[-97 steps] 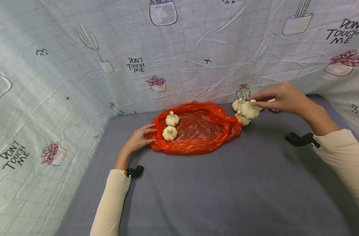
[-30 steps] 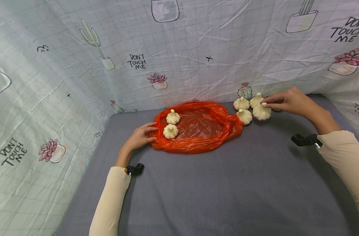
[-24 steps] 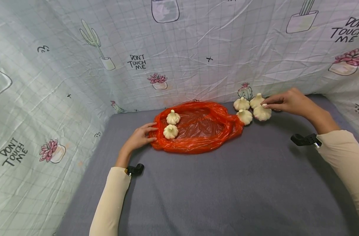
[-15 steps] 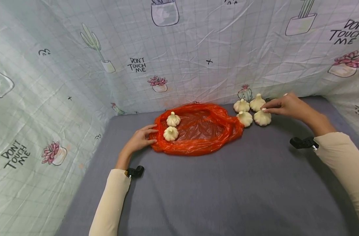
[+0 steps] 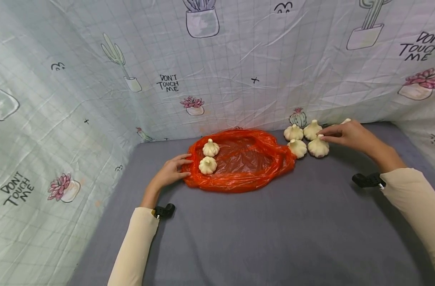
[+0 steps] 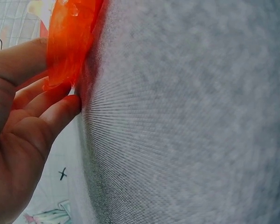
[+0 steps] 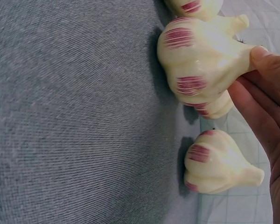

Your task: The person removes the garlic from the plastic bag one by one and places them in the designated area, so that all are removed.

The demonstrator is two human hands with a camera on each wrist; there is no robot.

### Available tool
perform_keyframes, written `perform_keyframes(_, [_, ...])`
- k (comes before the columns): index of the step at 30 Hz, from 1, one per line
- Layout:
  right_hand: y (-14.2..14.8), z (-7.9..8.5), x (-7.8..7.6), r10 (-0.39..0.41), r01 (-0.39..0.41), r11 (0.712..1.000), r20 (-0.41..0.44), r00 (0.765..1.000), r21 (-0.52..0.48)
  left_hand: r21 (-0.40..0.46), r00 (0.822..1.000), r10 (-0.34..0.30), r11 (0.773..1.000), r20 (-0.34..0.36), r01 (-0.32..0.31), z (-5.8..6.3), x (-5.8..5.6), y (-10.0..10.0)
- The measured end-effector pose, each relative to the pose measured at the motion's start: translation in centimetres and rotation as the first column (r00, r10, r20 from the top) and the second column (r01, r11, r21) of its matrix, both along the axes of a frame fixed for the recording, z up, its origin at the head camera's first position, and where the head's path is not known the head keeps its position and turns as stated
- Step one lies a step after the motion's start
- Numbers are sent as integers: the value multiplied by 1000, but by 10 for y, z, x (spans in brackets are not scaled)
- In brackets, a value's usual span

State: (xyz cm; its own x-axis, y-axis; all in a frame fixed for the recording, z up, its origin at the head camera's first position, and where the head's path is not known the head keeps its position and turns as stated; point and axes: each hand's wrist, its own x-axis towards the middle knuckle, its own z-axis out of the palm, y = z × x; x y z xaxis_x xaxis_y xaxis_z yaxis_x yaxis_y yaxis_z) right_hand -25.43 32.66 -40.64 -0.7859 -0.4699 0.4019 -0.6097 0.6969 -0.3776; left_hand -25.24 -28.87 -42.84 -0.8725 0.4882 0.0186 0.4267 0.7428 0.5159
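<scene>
My right hand (image 5: 356, 139) pinches a white garlic bulb (image 5: 318, 147) by its stem between thumb and fingers. In the right wrist view that garlic bulb (image 7: 200, 60) shows purple streaks and stands upright at the grey cloth, touching it or nearly so. Several more bulbs (image 5: 293, 133) cluster just left of and behind it, the nearest one against the bag's right end. My left hand (image 5: 169, 172) holds the left edge of a red plastic bag (image 5: 235, 184), thumb and fingers at its rim. Two garlic bulbs (image 5: 207, 165) lie inside the bag's left part.
A grey cloth (image 5: 246, 238) covers the table. Behind and at the sides hangs a printed fabric sheet (image 5: 231, 59) with cactus drawings. Another bulb (image 5: 346, 121) is partly hidden behind my right hand.
My right hand has carried the garlic bulb rightward and lowered it from above the group to a spot beside the others. The left hand stays at the bag's edge.
</scene>
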Motion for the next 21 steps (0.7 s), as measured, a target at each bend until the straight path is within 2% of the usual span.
perform_keyframes(6, [1,1,2,-2,2,998,1,1000,62,-9,1000,-9,1000,-8,9,-1,0,-1])
perform_keyframes(11, [-9,16,4,6,-7,996,15,1000,92,-20,1000,-3,1000,-13,3,0,2,-1])
perform_keyframes(15, [-33,32,6,55,-54,994,-8,998,96,-23,1000,-4,1000,-11,4,-1,2,-1])
perform_keyframes(21, [-82,43,-6,168,-171,984,67,984,57,-27,1000,-5,1000,-14,5,-1,2,-1])
